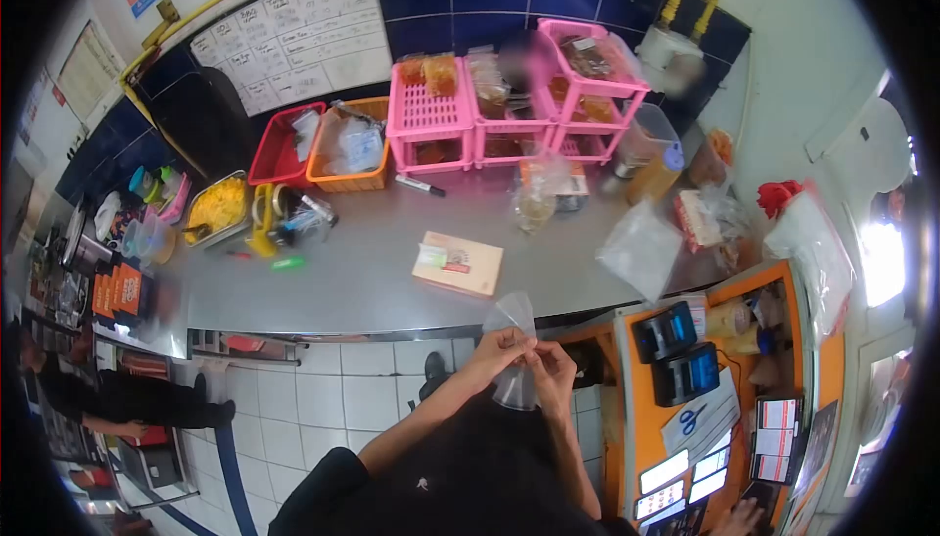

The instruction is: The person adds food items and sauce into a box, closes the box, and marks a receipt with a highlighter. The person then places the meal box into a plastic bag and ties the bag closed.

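A clear plastic bag (515,389) hangs between my two hands in front of my body, near the counter's front edge. My left hand (497,350) is closed in a pinch on it, and part of the bag stands up above the fingers. Pinching the same bag close beside it is my right hand (554,370), with the fingertips of both hands almost touching. Just beyond them on the steel counter (343,277) lies a cream-coloured box (457,264) with a green and red label.
Pink stacked baskets (431,120), a red bin (284,144), an orange bin (348,149) and a tray of yellow food (218,205) line the counter. A plastic bag pile (641,247) lies right. Phones and scissors (691,420) rest on an orange desk. Another person's hand (739,518) shows lower right.
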Demonstrator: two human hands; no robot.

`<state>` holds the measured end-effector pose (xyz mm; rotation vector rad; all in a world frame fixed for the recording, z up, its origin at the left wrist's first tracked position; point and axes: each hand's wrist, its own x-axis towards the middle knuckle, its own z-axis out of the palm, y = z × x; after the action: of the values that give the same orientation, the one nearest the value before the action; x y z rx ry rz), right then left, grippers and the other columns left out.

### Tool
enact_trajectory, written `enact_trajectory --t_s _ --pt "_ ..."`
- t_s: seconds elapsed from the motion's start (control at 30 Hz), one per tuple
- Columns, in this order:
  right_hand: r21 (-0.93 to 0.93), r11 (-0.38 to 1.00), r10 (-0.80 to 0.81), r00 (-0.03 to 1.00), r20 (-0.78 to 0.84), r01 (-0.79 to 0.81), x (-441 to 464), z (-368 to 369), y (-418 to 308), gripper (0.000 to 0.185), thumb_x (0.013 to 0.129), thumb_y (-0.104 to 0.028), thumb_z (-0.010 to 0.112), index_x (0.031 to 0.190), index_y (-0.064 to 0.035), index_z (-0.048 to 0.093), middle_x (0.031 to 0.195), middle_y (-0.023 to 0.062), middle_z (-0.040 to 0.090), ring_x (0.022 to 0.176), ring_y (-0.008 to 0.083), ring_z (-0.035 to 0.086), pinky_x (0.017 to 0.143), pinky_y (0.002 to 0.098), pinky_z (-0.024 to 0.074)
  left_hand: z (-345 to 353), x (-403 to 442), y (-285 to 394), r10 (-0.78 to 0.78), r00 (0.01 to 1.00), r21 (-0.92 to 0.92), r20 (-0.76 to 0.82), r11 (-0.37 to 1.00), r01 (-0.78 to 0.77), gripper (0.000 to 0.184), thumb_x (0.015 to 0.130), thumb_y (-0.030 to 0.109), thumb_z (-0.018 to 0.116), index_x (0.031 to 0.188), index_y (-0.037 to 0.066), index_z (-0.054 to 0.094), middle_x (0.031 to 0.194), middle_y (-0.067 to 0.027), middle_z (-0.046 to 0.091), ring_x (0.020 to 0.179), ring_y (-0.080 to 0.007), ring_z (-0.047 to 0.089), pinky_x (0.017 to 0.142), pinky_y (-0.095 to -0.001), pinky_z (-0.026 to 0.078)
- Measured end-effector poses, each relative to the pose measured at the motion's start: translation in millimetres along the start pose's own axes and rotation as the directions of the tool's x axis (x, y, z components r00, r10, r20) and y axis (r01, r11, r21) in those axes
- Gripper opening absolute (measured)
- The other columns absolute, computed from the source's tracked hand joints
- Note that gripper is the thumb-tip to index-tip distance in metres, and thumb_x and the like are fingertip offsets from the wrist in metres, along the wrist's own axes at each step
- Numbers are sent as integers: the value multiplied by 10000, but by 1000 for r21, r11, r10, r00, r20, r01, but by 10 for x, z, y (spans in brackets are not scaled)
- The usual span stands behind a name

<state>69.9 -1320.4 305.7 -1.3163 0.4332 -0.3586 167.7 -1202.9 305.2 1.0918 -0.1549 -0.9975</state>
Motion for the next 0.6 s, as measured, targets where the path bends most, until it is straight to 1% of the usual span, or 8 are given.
enact_trajectory --t_s 0.07,0.2,0.27,0.37,0.4,0.47,0.57,0.6 --pt "-96 994 57 998 4 -56 28 282 99 162 963 -75 686 1056 56 666 938 78 701 865 137 666 804 271 538 -231 -115 56 5 994 78 -111 997 4 218 961 272 720 887 81 643 852 8 638 791 -72 607 719 -262 518" --pt "-58 995 79 991 -110 -86 -3 917 170 105 961 -33 660 981 68 683 884 81 709 789 131 670 729 268 547 -782 -280 157 -13 995 230 -97 973 35 235 958 267 723 861 76 625 847 3 627 765 -79 605 690 -261 517" --pt "-357 933 -119 967 -225 32 -34 1141 157 96 958 -9 638 954 70 693 861 82 716 782 122 671 709 268 542 -930 -347 283 14 997 459 -79 888 24 207 950 220 724 880 65 607 867 -1 627 775 -92 625 711 -263 530" --pt "-282 959 -73 953 -295 -14 -15 1425 52 95 952 -14 647 949 63 702 835 76 718 779 114 665 715 265 535 -1081 -408 322 172 979 284 -105 949 -136 196 943 223 724 879 61 633 826 -3 652 709 -72 584 615 -253 467" --pt "-228 973 -36 953 -300 -35 21 1438 76 112 957 -38 655 962 64 700 833 63 711 777 97 648 720 251 519 -1139 -421 383 156 983 288 -95 950 -123 196 943 223 724 879 61 633 826 -3 652 709 -72 584 615 -253 467" --pt "-231 972 -29 946 -322 -48 52 1462 171 118 957 -48 661 960 63 702 842 55 709 779 90 635 721 246 510 -1231 -449 459 143 975 223 -172 969 -103 209 920 194 742 845 53 607 892 -25 679 745 -95 607 659 -273 485" --pt "-257 966 -71 929 -362 -27 87 1491 250 122 972 -62 647 953 48 696 841 27 688 766 73 593 703 239 482 -1369 -429 364 135 979 225 -152 969 -99 264 909 162 746 800 53 532 933 -23 685 771 -105 619 702 -286 499" --pt "-261 964 -67 903 -425 -51 112 1447 327 119 979 -62 632 946 40 684 823 21 672 750 71 577 684 239 471 -1323 -496 479 149 964 317 -219 945 -74 223 916 98 725 781 74 549 964 -28 663 877 -95 628 750 -266 510"
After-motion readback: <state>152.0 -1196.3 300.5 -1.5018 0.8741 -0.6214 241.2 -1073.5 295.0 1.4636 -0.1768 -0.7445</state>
